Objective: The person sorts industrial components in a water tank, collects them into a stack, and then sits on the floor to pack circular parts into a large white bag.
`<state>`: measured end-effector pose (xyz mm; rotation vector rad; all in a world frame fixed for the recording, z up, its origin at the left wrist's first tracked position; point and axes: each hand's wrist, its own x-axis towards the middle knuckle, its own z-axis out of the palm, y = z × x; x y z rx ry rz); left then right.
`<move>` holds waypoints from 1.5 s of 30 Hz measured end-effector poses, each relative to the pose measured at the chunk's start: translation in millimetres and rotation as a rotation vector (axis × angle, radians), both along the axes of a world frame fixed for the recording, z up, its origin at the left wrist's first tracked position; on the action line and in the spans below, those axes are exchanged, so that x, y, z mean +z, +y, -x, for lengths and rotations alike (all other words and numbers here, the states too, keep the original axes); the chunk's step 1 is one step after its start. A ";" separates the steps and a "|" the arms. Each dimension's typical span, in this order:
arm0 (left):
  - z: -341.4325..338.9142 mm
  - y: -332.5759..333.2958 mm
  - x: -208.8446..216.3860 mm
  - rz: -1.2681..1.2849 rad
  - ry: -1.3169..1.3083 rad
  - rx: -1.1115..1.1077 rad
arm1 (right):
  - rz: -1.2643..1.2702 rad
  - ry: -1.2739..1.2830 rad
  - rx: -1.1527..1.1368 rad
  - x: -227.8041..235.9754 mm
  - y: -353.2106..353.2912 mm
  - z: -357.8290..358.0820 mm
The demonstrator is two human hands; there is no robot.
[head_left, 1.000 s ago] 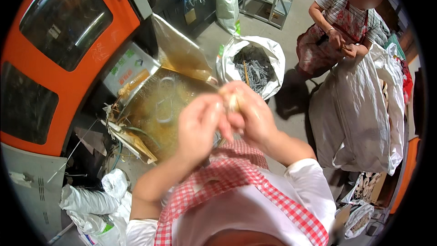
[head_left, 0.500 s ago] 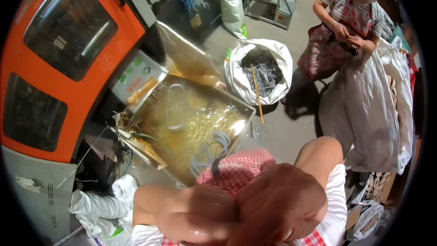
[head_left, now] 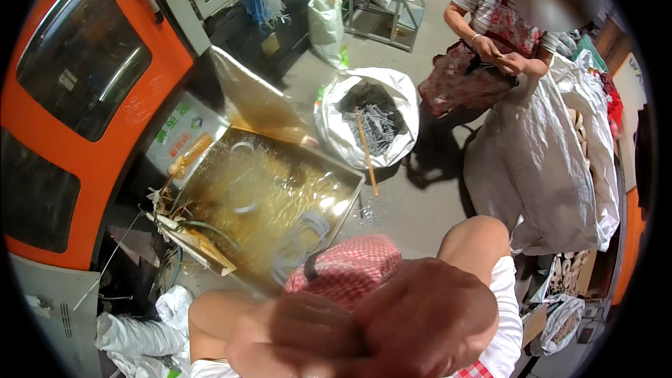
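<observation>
My left hand [head_left: 297,332] and my right hand [head_left: 427,311] are close to the view, meeting above my lap. Both look closed with curled fingers, though blurred; whatever they may hold is hidden. Beyond them lies a red-and-white checked cloth [head_left: 350,266] between my knees. In front of it, a metal tub [head_left: 354,192] contains yellowish water. Loops of pale grey plastic strips [head_left: 304,234] lie in the water near me, and another pale loop [head_left: 245,206] lies farther back.
An orange machine [head_left: 133,10] stands left. Past the tub, a white sack [head_left: 406,98] holds grey pieces, with a wooden stick [head_left: 365,150] leaning in it. A person in a floral apron [head_left: 458,77] stands beside a large white sack [head_left: 518,168]. White bags [head_left: 140,336] lie lower left.
The view has turned slightly, so the surroundings sit further left and a little lower. My hands stay together above my lap, more blurred. The pale loops in the water have shifted slightly.
</observation>
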<state>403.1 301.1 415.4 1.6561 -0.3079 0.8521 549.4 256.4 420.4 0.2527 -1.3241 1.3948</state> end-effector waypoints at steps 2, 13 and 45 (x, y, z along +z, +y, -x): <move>-1.8 2.1 4.6 -0.061 0.004 0.116 | 0.119 -0.022 -0.086 0.0 -2.1 -5.3; -52.4 65.1 -110.6 0.687 0.317 0.583 | 0.802 -0.407 -0.774 -120.3 66.4 -30.3; -38.2 70.5 -132.6 0.164 0.497 0.747 | 0.776 -0.258 -0.785 -165.5 77.2 -5.5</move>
